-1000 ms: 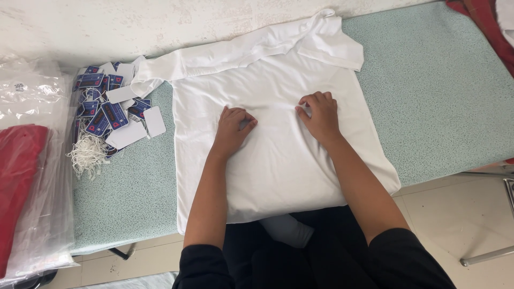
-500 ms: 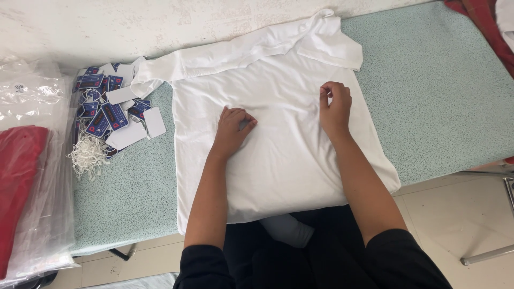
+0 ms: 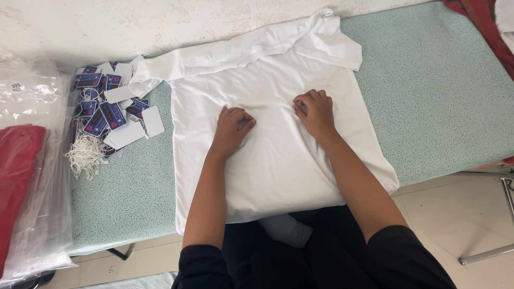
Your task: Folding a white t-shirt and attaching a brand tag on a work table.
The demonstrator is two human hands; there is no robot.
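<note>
A white shirt [image 3: 278, 160] lies spread flat on a green speckled table [image 3: 439, 96], its sleeves folded across the top edge. My left hand [image 3: 231, 127] rests palm down on the middle of the shirt, fingers curled and pinching a small wrinkle of cloth. My right hand [image 3: 316, 111] presses on the cloth a little to the right, fingers bent against the fabric. Both hands sit close together near the shirt's centre. The lower hem hangs over the table's near edge.
A heap of blue and white paper tags [image 3: 110, 115] with a tangle of white strings [image 3: 85, 155] lies left of the shirt. Clear plastic bags [image 3: 37, 203] holding a red garment [image 3: 16, 171] sit at the far left. A metal frame [image 3: 503, 214] stands at the right.
My right hand slid out to the right over the shirt, then came back toward the centre. My left hand stayed nearly in place on the cloth.
</note>
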